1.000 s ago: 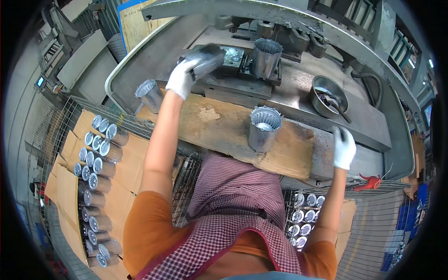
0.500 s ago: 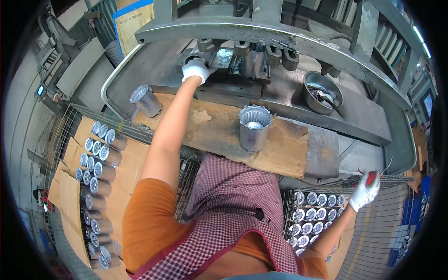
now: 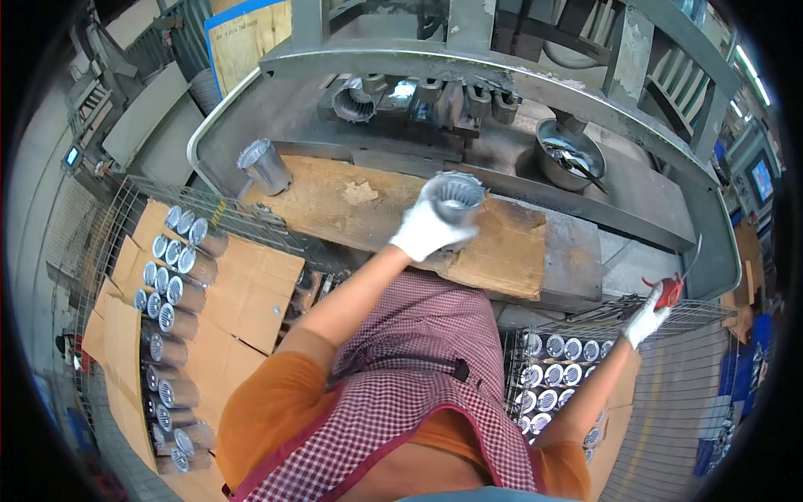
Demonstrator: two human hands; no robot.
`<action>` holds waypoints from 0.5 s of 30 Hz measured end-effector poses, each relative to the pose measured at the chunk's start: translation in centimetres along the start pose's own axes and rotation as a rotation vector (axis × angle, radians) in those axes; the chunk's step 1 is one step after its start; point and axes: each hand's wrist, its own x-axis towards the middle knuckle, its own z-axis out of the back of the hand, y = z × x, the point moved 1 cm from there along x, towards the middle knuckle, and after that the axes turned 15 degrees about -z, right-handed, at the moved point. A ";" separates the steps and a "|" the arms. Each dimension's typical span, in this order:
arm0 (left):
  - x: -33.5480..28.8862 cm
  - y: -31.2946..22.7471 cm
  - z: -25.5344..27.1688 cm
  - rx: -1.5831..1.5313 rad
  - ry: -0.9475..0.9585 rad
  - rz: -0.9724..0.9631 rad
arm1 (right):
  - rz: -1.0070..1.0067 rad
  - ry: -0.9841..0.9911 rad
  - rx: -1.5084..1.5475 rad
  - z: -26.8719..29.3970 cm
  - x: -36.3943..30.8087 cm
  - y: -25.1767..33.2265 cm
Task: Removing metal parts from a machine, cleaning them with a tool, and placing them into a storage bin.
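My left hand (image 3: 428, 232), in a white glove, is closed around a grey metal cup (image 3: 457, 201) with a ribbed inside, over the stained cardboard (image 3: 335, 197) on the bench. Farther back, a similar ribbed cup (image 3: 355, 104) lies tilted in the machine fixture, its opening toward me. Another cup (image 3: 269, 173) stands at the cardboard's left end. Out to the right, my gloved right hand (image 3: 645, 323) grips a red-handled tool (image 3: 669, 293) above the wire basket's edge. A thin pale line curves up from it; its exact kind is unclear.
A metal bowl (image 3: 547, 163) holding a dark-handled utensil sits at the back right. The machine's heavy crossbeam (image 3: 401, 63) spans above the fixture. Wire baskets hold rows of finished-looking metal cups at left (image 3: 180, 301) and right (image 3: 552, 374). A lit screen (image 3: 762, 178) stands far right.
My left hand has left the cup in the fixture, come back toward me and taken hold of the cup on the cardboard. My right hand has risen slightly with the red tool.
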 end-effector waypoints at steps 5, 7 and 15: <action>3.6 -6.3 -3.8 0.472 0.482 -0.343 | 0.214 0.906 -0.451 -0.2 -11.9 3.6; 3.2 -7.3 -5.2 0.526 0.550 -0.391 | 0.076 0.937 -0.554 -1.1 -16.7 3.3; 1.3 -6.4 -6.4 0.507 0.394 -0.598 | 0.089 0.955 -0.317 -1.9 -20.3 2.0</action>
